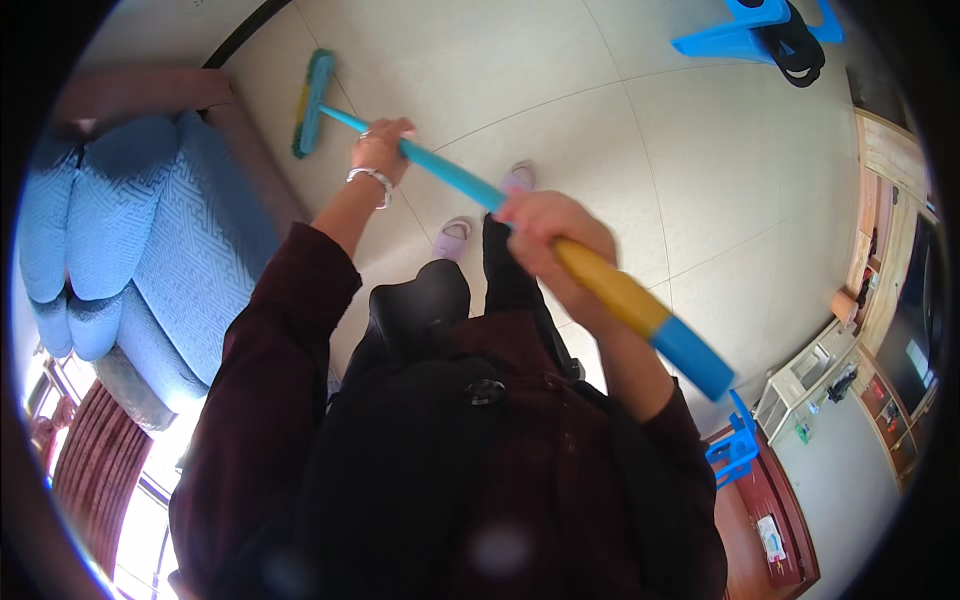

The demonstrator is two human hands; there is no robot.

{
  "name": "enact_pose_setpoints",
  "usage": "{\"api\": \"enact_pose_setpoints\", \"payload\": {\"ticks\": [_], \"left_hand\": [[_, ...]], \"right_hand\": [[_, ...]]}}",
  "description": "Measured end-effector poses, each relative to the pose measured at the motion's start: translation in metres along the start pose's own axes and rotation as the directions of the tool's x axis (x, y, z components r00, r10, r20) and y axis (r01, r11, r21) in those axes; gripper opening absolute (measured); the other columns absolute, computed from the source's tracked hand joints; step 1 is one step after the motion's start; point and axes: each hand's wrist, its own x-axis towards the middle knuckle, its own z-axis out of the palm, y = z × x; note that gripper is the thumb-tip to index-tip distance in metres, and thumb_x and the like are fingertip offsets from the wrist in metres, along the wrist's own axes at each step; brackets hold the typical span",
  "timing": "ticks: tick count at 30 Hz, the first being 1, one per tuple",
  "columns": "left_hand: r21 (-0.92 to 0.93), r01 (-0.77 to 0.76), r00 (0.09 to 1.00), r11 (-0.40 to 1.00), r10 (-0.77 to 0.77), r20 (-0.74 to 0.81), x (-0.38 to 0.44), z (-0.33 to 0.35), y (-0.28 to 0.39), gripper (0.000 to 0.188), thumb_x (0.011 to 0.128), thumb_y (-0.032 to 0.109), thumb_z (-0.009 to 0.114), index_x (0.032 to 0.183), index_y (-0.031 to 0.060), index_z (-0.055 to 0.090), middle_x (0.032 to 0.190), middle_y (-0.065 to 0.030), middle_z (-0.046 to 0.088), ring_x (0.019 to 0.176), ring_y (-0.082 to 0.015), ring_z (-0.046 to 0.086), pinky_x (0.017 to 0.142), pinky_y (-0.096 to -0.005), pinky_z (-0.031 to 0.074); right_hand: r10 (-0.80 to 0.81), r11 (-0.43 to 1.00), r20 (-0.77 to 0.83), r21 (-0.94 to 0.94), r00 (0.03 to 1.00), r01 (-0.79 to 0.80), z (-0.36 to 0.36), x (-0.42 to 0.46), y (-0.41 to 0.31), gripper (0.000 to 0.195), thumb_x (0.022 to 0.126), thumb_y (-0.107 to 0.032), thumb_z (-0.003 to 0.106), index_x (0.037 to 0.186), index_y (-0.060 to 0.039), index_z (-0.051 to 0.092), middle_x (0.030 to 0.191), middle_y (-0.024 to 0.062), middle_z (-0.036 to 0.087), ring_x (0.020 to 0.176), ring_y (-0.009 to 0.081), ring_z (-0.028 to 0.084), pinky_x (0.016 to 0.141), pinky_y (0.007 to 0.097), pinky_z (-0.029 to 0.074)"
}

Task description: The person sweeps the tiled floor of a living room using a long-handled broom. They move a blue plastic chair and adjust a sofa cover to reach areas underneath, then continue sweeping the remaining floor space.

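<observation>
A long-handled floor brush (450, 171) slants across the view, its handle turquoise with a yellow and blue end. My left hand (381, 148) is wrapped around the lower handle, a pale bracelet on its wrist. Higher up, just below the yellow section, my right hand (559, 229) grips the same handle. The brush head (313, 103), turquoise and yellow with green bristles, is at the floor near the sofa's front. Beneath it lie large pale floor tiles (540, 105). Both palms are hidden from the camera.
At left stands a sofa (202, 247) with blue patterned covers. A blue plastic stool (731, 43) with a black item on it is at upper right. Another blue stool (735, 450), a white rack (802, 367) and a wooden cabinet (892, 247) line the right. My pink slippers (452, 238) are on the tiles.
</observation>
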Motion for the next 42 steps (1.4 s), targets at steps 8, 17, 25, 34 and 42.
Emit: {"api": "enact_pose_setpoints", "payload": {"ticks": [8,17,25,34,42], "left_hand": [[-0.438,-0.304,0.903,0.846,0.402,0.15,0.062,0.039,0.292,0.008,0.074,0.017,0.062,0.081,0.019,0.062,0.078,-0.0033,0.063,0.087,-0.0267,0.057,0.067,-0.0395,0.047],[-0.243,-0.542,0.785,0.805,0.588,0.198,0.156,-0.043,0.33,0.009,0.076,0.023,0.062,0.084,0.018,0.06,0.074,-0.0052,0.06,0.084,-0.0245,0.058,0.064,-0.037,0.047],[-0.186,-0.437,0.883,0.88,0.459,0.099,0.326,-0.033,0.187,0.013,0.072,0.016,0.064,0.081,0.0091,0.058,0.078,-0.011,0.058,0.083,-0.0309,0.056,0.073,-0.038,0.045],[-0.504,-0.583,0.456,0.637,0.771,0.445,0.299,-0.029,0.343,0.015,0.076,0.012,0.056,0.087,0.0188,0.062,0.086,-0.0045,0.062,0.092,-0.0249,0.056,0.074,-0.0394,0.045],[-0.346,-0.767,0.415,0.54,0.829,0.374,0.378,-0.106,0.323,0.005,0.075,0.015,0.058,0.079,0.0173,0.057,0.073,-0.0035,0.06,0.08,-0.0251,0.058,0.067,-0.0376,0.045]], "right_hand": [[-0.19,0.953,-0.33,-0.29,0.925,0.093,-0.167,0.01,-0.147,0.022,0.083,-0.012,0.047,0.064,-0.0083,0.039,0.058,0.0057,0.043,0.054,0.0171,0.045,0.06,0.0356,0.045],[-0.486,0.791,-0.373,-0.572,0.79,0.216,-0.197,0.065,-0.167,0.021,0.083,-0.014,0.049,0.065,-0.0069,0.041,0.055,0.0039,0.044,0.048,0.0149,0.045,0.051,0.0296,0.041],[-0.09,0.995,-0.458,-0.08,0.884,0.06,-0.164,0.191,-0.031,0.012,0.079,0.008,0.049,0.081,-0.0034,0.046,0.078,0.0104,0.053,0.079,0.0241,0.056,0.088,0.0447,0.043],[-0.191,0.929,-0.665,-0.359,0.722,-0.084,-0.178,0.221,-0.154,0.021,0.088,-0.013,0.044,0.068,-0.0114,0.037,0.059,0.0026,0.04,0.054,0.0137,0.038,0.06,0.0321,0.036],[-0.393,0.879,-0.724,-0.476,0.566,0.002,-0.169,0.273,-0.145,0.017,0.082,-0.013,0.047,0.066,-0.0087,0.043,0.054,0.0033,0.044,0.048,0.0142,0.042,0.056,0.0302,0.041]]}}
